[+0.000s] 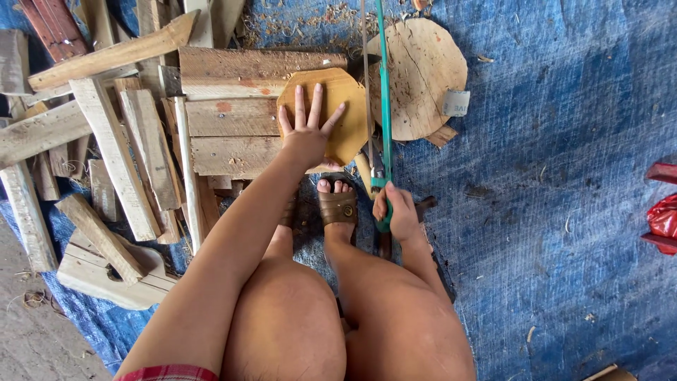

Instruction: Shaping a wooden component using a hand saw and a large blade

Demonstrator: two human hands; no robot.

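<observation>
My left hand (307,127) lies flat, fingers spread, on an octagonal tan wooden piece (347,106) that rests on a stack of planks (233,120). My right hand (398,212) grips the handle of a green-framed hacksaw (384,106), whose blade runs along the right edge of the octagonal piece. My knees and a foot in a brown sandal (338,206) are below the piece.
A rough round wooden disc (423,70) lies right of the saw on the blue tarp (550,212). A heap of scrap planks and offcuts (99,141) fills the left side. Wood shavings lie at the top. A red object (664,212) sits at the right edge.
</observation>
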